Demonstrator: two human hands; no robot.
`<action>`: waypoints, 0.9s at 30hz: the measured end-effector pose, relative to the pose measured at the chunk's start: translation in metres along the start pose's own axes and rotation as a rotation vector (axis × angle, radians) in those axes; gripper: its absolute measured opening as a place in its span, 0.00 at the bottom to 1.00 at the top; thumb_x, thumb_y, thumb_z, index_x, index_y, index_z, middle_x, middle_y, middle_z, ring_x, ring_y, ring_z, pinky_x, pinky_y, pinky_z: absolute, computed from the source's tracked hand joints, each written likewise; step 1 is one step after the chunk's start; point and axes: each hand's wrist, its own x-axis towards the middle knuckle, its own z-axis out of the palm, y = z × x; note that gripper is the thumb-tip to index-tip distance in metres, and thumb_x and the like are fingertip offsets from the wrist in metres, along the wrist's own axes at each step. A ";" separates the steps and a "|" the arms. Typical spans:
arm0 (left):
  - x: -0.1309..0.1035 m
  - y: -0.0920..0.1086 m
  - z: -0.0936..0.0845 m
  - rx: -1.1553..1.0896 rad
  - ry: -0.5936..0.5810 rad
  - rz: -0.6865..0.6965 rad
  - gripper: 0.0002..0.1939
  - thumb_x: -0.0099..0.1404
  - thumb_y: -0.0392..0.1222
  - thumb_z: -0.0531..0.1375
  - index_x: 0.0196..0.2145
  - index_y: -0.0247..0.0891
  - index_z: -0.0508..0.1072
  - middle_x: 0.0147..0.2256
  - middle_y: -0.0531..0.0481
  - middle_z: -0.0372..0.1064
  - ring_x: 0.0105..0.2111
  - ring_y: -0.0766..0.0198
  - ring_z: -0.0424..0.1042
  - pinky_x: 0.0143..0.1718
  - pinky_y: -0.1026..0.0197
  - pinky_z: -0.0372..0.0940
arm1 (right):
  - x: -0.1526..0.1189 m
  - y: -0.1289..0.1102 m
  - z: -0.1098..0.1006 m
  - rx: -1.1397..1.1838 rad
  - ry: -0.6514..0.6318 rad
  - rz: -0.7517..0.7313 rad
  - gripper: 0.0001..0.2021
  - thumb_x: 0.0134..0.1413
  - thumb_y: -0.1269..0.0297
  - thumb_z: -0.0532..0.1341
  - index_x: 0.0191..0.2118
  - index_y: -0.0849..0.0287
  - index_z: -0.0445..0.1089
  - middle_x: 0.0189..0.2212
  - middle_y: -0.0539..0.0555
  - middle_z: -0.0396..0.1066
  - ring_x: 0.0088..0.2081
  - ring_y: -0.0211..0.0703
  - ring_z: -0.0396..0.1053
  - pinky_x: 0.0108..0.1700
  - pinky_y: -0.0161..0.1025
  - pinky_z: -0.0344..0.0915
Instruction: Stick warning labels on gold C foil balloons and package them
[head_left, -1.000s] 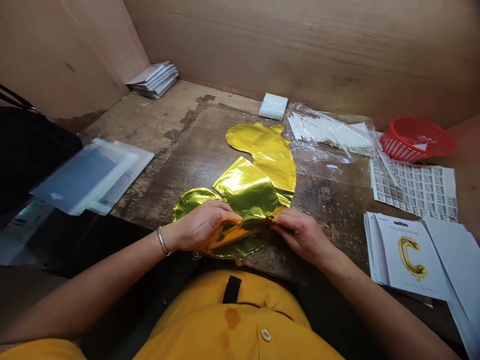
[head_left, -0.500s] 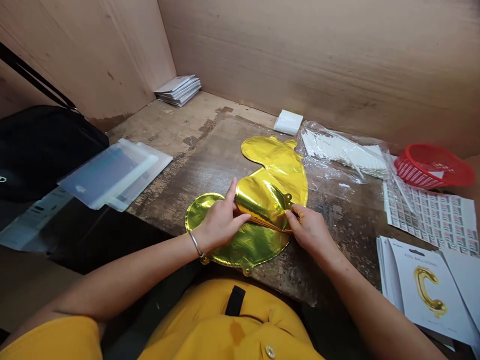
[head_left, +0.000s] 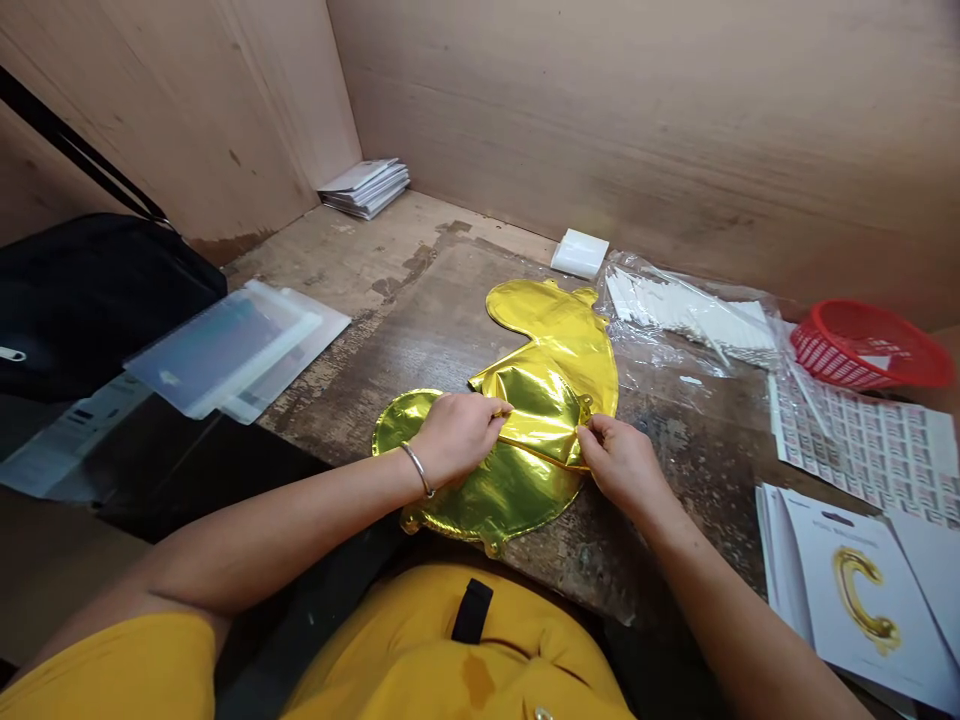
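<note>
A flat gold foil balloon (head_left: 577, 345) with small tabs along its rim lies on the worn wooden table, its near part reaching the front edge. Across its middle a layer of foil is folded over. My left hand (head_left: 461, 430), with a bracelet at the wrist, pinches the left part of that fold, fingers closed. At the fold's right end, beside a small tab, my right hand (head_left: 615, 455) grips the foil between thumb and fingers.
Clear plastic sleeves (head_left: 236, 350) lie left, by a black bag (head_left: 97, 300). A stack of folded papers (head_left: 367, 188) sits in the back corner. Rightward are a plastic bag of white sticks (head_left: 694, 310), a red basket (head_left: 862, 345), a sticker sheet (head_left: 862, 440) and foil balloon packages (head_left: 862, 600).
My left hand has moved right along the foil and closed from spread fingers into a pinch. The folded layer looks flatter. My right hand stays at the fold's right end.
</note>
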 end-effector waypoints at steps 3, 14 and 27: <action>0.006 0.006 -0.011 0.110 -0.014 0.025 0.10 0.65 0.38 0.57 0.38 0.39 0.79 0.37 0.41 0.76 0.41 0.50 0.74 0.44 0.49 0.64 | 0.000 -0.001 0.001 -0.014 0.007 -0.003 0.13 0.55 0.60 0.51 0.22 0.57 0.61 0.18 0.50 0.64 0.22 0.38 0.59 0.27 0.35 0.49; 0.019 0.013 0.032 0.286 -0.182 0.231 0.31 0.72 0.47 0.43 0.67 0.28 0.46 0.68 0.35 0.35 0.68 0.47 0.37 0.65 0.39 0.40 | -0.009 -0.006 -0.005 -0.161 0.137 -0.060 0.14 0.60 0.62 0.52 0.36 0.62 0.73 0.31 0.61 0.75 0.34 0.50 0.71 0.35 0.40 0.62; 0.035 -0.009 0.002 0.318 -0.126 -0.048 0.36 0.70 0.55 0.43 0.66 0.25 0.48 0.68 0.31 0.37 0.68 0.41 0.38 0.63 0.31 0.36 | -0.002 -0.009 0.032 -0.302 -0.076 -0.567 0.37 0.62 0.47 0.49 0.67 0.71 0.47 0.68 0.67 0.42 0.69 0.56 0.41 0.67 0.55 0.45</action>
